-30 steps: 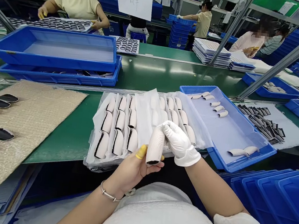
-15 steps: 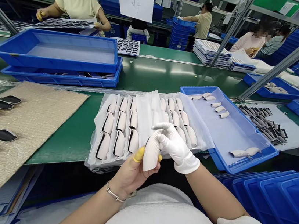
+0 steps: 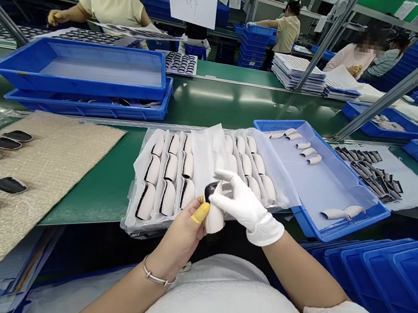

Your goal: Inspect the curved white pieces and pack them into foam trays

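Between my hands is a curved, ribbed white shell piece [image 3: 215,221] with a black inner side, turned so that some of the black shows at its upper end. My left hand [image 3: 183,230], with yellow finger cots, pinches its lower left edge. My right hand [image 3: 245,203], in a white glove, has thumb and fingers around the upper end. Just beyond them lies a packing tray [image 3: 129,220] with rows of similar white pieces, partly covered by a white liner sheet [image 3: 203,158].
To the right, a blue tray [image 3: 339,187] holds several white pieces, beside dark pieces [image 3: 377,175] on white paper. Black pieces [image 3: 6,184] rest on a tan padded mat [image 3: 64,162] at left. Stacked blue trays [image 3: 86,91] stand behind. Co-workers sit across the green bench [image 3: 216,103].
The shell piece has been turned, bringing its black inner side into view at the top. My left thumb has shifted onto its near side. A co-worker across has moved a sheet rightward.
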The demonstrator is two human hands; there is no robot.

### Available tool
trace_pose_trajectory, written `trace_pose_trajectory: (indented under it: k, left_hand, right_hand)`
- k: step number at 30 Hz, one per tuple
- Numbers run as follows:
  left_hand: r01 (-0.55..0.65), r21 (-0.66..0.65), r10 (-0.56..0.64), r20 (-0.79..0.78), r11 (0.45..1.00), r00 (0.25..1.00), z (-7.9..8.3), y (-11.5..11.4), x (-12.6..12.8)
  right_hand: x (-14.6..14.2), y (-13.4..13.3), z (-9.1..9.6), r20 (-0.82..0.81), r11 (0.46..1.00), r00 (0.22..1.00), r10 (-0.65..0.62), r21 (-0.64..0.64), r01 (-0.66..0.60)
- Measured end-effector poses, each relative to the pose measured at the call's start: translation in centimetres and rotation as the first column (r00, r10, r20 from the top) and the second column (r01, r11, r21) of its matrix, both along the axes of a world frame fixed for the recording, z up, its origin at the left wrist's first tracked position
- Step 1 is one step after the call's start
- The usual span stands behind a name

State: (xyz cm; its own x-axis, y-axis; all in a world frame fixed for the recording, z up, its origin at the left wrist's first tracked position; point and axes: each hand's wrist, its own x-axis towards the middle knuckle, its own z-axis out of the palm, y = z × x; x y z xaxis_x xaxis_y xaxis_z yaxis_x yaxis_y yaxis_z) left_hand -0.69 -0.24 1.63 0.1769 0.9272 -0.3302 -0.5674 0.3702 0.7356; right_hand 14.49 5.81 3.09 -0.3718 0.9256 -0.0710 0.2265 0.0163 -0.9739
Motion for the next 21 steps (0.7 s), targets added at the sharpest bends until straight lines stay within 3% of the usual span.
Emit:
trace_pose_trajectory:
  k: [2, 4, 6, 9, 12, 15, 18, 21]
  left_hand:
    - [-0.036, 0.004, 0.036, -0.015, 0.999, 0.999, 0.0, 0.1, 0.0]
    - [-0.054, -0.009, 0.053, -0.021, 0.999, 0.998, 0.0, 0.2, -0.1]
    - [-0.057, -0.032, 0.057, -0.006, 0.998, 0.998, 0.0, 0.3, 0.0]
    - [-0.036, -0.046, 0.039, 0.047, 0.998, 0.998, 0.0, 0.4, 0.0]
    - [-0.005, -0.068, 0.013, 0.110, 0.998, 0.994, -0.1, 0.3, -0.2]
    - [0.049, -0.111, -0.026, 0.206, 0.993, 0.978, -0.1, 0.0, -0.4]
    - [0.167, -0.122, -0.113, 0.362, 0.978, 0.925, -0.2, -0.3, -0.2]
    - [0.269, -0.068, -0.206, 0.472, 0.961, 0.857, -0.5, -0.5, 0.4]
  right_hand:
    - [0.2, -0.7, 0.2, 0.073, 0.986, 0.995, 0.066, 0.145, -0.076]
    - [0.5, -1.3, 0.2, 0.133, 0.940, 0.979, 0.156, 0.285, -0.189]
    - [0.9, -1.7, -0.1, 0.173, 0.902, 0.958, 0.228, 0.333, -0.274]
    - [1.2, -1.7, -0.6, 0.041, 0.948, 0.969, 0.243, 0.204, -0.246]
    - [1.2, -0.9, -1.1, -0.238, 0.993, 0.964, 0.120, 0.040, -0.114]
    - [0.9, 0.1, -1.4, -0.429, 0.997, 0.903, 0.005, -0.073, -0.040]
    - [0.6, 0.9, -1.8, -0.583, 0.975, 0.812, 0.010, -0.174, -0.137]
    - [0.3, 1.5, -2.1, -0.696, 0.953, 0.714, 0.076, -0.160, -0.257]
